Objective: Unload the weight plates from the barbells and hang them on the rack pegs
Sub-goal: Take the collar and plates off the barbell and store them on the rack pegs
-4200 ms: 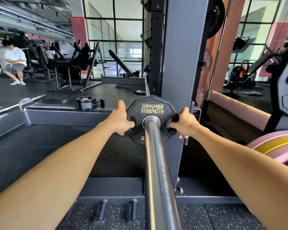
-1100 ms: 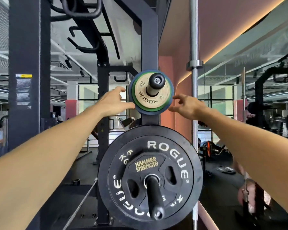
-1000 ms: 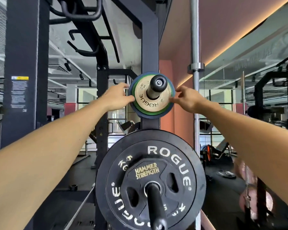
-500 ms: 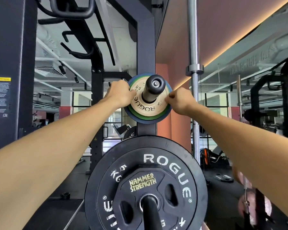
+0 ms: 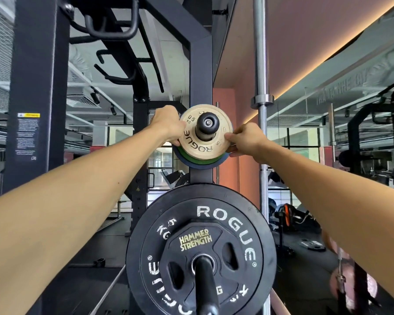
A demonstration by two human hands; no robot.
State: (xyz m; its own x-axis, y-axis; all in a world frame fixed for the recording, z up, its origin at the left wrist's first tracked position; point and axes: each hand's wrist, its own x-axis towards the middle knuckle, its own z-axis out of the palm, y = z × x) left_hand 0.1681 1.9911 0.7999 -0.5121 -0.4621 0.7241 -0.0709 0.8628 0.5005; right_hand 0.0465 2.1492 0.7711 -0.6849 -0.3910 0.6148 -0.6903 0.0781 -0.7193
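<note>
Hands (image 5: 168, 126) (image 5: 246, 139) now grip the tan plate (image 5: 203, 144), pulled forward off the coloured plates (image 5: 200, 163).

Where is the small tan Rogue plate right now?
Head view, centre: the tan plate sits on the upper rack peg, ahead of green and blue plates, gripped by the left hand and right hand.

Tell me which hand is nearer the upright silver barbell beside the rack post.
Right. The right hand grips the tan plate at its right edge, just left of the upright barbell. The left hand holds the plate's far left edge.
</note>
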